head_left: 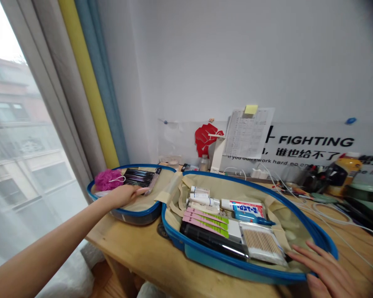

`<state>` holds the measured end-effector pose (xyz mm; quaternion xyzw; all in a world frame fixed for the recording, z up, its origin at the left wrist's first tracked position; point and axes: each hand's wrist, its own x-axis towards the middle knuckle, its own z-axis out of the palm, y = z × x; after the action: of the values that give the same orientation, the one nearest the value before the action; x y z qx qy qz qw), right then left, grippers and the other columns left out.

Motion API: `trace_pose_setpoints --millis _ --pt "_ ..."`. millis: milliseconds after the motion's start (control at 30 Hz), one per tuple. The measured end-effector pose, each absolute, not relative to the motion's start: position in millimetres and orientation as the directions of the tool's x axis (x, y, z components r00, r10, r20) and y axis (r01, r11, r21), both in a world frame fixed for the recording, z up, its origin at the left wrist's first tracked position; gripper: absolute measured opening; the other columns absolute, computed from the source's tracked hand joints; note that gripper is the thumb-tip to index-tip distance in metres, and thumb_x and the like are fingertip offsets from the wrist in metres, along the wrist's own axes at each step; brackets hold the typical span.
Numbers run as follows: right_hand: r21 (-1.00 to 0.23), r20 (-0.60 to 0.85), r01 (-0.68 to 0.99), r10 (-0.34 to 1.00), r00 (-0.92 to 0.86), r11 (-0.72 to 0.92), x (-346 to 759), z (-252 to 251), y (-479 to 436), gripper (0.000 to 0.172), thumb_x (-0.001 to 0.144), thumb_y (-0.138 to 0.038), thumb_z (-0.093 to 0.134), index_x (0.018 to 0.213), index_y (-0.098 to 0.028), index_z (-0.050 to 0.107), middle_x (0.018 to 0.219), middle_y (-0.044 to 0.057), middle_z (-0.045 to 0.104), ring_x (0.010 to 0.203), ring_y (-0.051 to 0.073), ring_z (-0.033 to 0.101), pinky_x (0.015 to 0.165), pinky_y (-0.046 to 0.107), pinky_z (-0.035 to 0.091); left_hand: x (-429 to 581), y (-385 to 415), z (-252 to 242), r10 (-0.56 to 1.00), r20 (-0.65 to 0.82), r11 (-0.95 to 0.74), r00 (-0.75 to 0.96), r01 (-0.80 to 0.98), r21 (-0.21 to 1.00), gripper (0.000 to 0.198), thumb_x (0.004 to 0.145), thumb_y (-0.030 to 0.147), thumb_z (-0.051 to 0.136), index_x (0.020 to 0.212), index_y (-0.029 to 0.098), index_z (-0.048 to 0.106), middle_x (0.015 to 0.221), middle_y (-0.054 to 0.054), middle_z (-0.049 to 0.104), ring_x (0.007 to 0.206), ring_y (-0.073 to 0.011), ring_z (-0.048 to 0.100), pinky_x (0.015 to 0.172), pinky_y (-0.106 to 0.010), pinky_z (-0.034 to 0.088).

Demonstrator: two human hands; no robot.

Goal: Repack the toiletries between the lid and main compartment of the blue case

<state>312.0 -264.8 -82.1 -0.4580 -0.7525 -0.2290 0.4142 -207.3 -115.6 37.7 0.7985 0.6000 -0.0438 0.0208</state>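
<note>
While my left hand (129,193) reaches over the left half of the open blue-rimmed case (224,266), its fingers are at the near end of a slim dark packet (153,182); I cannot tell whether they pinch it or only touch it. My right hand (326,265) lies loosely spread at the near right corner of the case, fingers inside the rim and thumb outside.

Beside the slim packet, a stretch of bare lining runs to the fabric hinge; on its other side sit dark pens (139,177) and a purple bath puff (107,181). The right half is crowded toward the hinge and near rim, with open lining at its far right. Bare table (136,240) shows along the front, and white cables (332,211) lie past the right rim.

A toothpaste tube (248,207) carries bold blue and red print too blurred to read, just above cotton swabs (262,244) in clear wrap. On the wall, the banner (317,141) reads "FIGHTING", with "谁也给不了" and "work hard" below; the pinned sheet (250,134) is illegible.
</note>
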Motion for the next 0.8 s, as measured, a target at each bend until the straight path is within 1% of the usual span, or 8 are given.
trace_pose_setpoints --millis 100,200,267,367,433,567,667,800 --pt "-0.051 0.839 0.885 0.5 -0.213 0.462 309.5 -80.1 -265.8 0.028 0.087 -0.024 0.043 0.107 -0.023 0.063 0.107 0.007 0.066 0.114 0.029 0.054 0.093 0.044 0.041 -202.9 -120.4 49.3 0.975 -0.031 -0.221 0.22 0.974 -0.049 0.053 0.091 0.036 0.021 0.13 0.02 0.052 0.113 -0.011 0.068 0.099 -0.027 0.065 0.082 -0.033 0.048" --pt "-0.04 0.843 0.889 0.493 -0.215 0.456 308.1 -77.9 -266.8 0.027 0.087 -0.026 0.044 0.106 -0.023 0.063 0.107 0.007 0.066 0.113 0.029 0.055 0.092 0.044 0.042 -185.1 -129.9 69.5 0.984 0.059 -0.161 0.166 0.983 -0.087 0.057 0.091 0.031 0.02 0.143 0.014 0.034 0.114 -0.016 0.067 0.098 -0.031 0.065 0.079 -0.038 0.048" --pt "-0.028 0.839 0.891 0.495 -0.226 0.453 307.6 -76.3 -267.3 0.027 0.087 -0.026 0.044 0.106 -0.023 0.062 0.107 0.007 0.065 0.114 0.028 0.055 0.091 0.043 0.042 -160.9 -142.5 84.7 0.977 0.143 -0.148 0.161 0.984 -0.098 0.057 0.091 0.029 0.022 0.146 0.018 0.027 0.117 -0.014 0.066 0.098 -0.0301 0.065 0.08 -0.038 0.049" --pt "-0.014 0.842 0.894 0.487 -0.231 0.448 306.3 -73.7 -267.9 0.026 0.088 -0.025 0.043 0.106 -0.024 0.062 0.106 0.006 0.066 0.113 0.027 0.055 0.09 0.042 0.042 -109.3 -165.7 96.2 0.933 0.246 -0.251 0.262 0.965 -0.079 0.059 0.088 0.023 0.033 0.146 0.021 0.028 0.129 -0.01 0.06 0.109 -0.0262 0.062 0.088 -0.034 0.048" --pt "-0.01 0.845 0.895 0.482 -0.231 0.446 304.8 -72.1 -268.2 0.026 0.088 -0.025 0.043 0.105 -0.024 0.061 0.105 0.006 0.066 0.112 0.027 0.055 0.091 0.041 0.042 -70.3 -177.7 90.5 0.877 0.253 -0.398 0.408 0.913 -0.092 0.062 0.084 0.015 0.036 0.146 0.017 0.029 0.141 -0.012 0.048 0.126 -0.025 0.049 0.098 -0.033 0.044" --pt "-0.027 0.846 0.896 0.488 -0.216 0.444 301.3 -70.2 -269.1 0.026 0.089 -0.028 0.042 0.104 -0.024 0.063 0.105 0.006 0.066 0.112 0.026 0.056 0.091 0.041 0.043 -2.0 -188.1 60.7 0.84 0.151 -0.506 0.521 0.853 -0.127 0.064 0.081 0.007 0.035 0.145 0.008 0.029 0.143 -0.024 0.037 0.132 -0.0325 0.042 0.097 -0.046 0.046" --pt "-0.058 0.849 0.898 0.494 -0.186 0.437 299.5 -69.6 -270.0 0.026 0.089 -0.03 0.042 0.102 -0.025 0.064 0.104 0.005 0.067 0.111 0.026 0.057 0.09 0.041 0.044 22.7 -192.3 50.9 0.857 -0.045 -0.514 0.514 0.846 -0.143 0.061 0.084 0.013 0.038 0.143 0.003 0.031 0.137 -0.03 0.043 0.124 -0.0382 0.049 0.085 -0.048 0.051" --pt "-0.05 0.853 0.903 0.489 -0.183 0.426 298.4 -68.3 -271.4 0.025 0.088 -0.03 0.042 0.101 -0.025 0.064 0.104 0.005 0.068 0.111 0.025 0.057 0.09 0.041 0.045 13.0 -189.0 67.9 0.74 -0.211 -0.654 0.638 0.756 -0.009 0.069 0.077 0.048 0.06 0.137 0.016 0.045 0.117 -0.017 0.065 0.101 -0.0322 0.065 0.076 -0.038 0.054"
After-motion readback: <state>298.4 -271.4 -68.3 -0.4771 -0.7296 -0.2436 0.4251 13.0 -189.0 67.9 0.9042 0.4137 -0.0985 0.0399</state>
